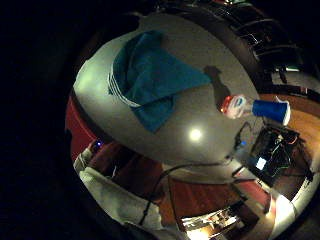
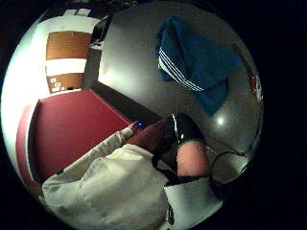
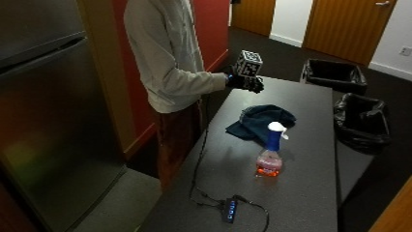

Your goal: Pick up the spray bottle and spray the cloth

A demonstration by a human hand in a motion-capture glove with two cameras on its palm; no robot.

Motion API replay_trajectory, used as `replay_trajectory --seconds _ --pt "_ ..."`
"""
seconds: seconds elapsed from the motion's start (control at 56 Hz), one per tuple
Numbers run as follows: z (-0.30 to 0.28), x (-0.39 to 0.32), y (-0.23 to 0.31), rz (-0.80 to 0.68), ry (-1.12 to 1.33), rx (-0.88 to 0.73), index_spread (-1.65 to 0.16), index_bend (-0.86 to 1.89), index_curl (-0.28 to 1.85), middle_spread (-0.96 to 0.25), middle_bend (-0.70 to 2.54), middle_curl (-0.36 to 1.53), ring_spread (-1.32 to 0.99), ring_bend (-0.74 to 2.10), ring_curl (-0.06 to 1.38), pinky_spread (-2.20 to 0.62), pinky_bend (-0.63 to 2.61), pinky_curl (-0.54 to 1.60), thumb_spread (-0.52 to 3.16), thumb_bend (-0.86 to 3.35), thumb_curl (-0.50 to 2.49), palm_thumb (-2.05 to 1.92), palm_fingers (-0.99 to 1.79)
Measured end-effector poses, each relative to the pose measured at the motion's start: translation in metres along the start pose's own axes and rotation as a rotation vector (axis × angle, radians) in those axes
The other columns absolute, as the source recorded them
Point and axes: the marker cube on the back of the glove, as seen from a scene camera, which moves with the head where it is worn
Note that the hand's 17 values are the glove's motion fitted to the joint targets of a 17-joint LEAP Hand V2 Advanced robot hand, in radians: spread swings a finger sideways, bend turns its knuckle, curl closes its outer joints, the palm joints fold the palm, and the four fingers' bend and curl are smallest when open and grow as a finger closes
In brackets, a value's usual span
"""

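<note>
In the outside view a person stands at the table's left side with the gloved right hand (image 3: 248, 82) raised above the table's (image 3: 302, 193) far end, fingers relaxed and holding nothing. A crumpled blue cloth (image 3: 260, 121) with white stripes lies mid-table, below and in front of the hand. The spray bottle (image 3: 270, 150) stands upright nearer the camera, just past the cloth, with a blue-and-white head and orange liquid. Both palm views look down on the cloth (image 1: 150, 82) (image 2: 196, 62). The bottle (image 1: 250, 107) stands beside it, apart from the hand.
A black USB hub (image 3: 229, 209) with a cable lies on the table's near end. Two black bins (image 3: 334, 75) (image 3: 363, 121) stand on the floor beyond the table's right edge. A steel fridge (image 3: 45, 121) fills the left side, behind the person.
</note>
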Motion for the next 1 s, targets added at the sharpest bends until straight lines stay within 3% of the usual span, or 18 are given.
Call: replay_trajectory --seconds 0.232,0.304,0.678,1.0 --pt "-0.001 0.012 0.006 0.036 0.08 0.004 -0.35 0.17 0.18 -0.02 0.21 0.16 0.05 0.22 0.12 0.19 0.38 0.2 0.77 0.27 0.25 0.67 0.3" --pt "-0.005 0.004 0.005 0.051 -0.015 0.042 -0.36 0.17 0.2 -0.02 0.2 0.18 0.06 0.22 0.14 0.2 0.38 0.22 0.82 0.23 0.28 0.69 0.29" --pt "0.003 -0.013 0.015 0.07 -0.005 0.165 -0.38 0.16 0.27 -0.02 0.19 0.26 0.06 0.22 0.2 0.21 0.36 0.28 0.92 0.07 0.39 0.78 0.27" --pt "0.0 0.013 0.048 0.132 -0.025 0.315 -0.38 0.15 0.28 -0.02 0.19 0.28 0.06 0.22 0.23 0.22 0.37 0.31 0.93 -0.02 0.45 0.84 0.24"
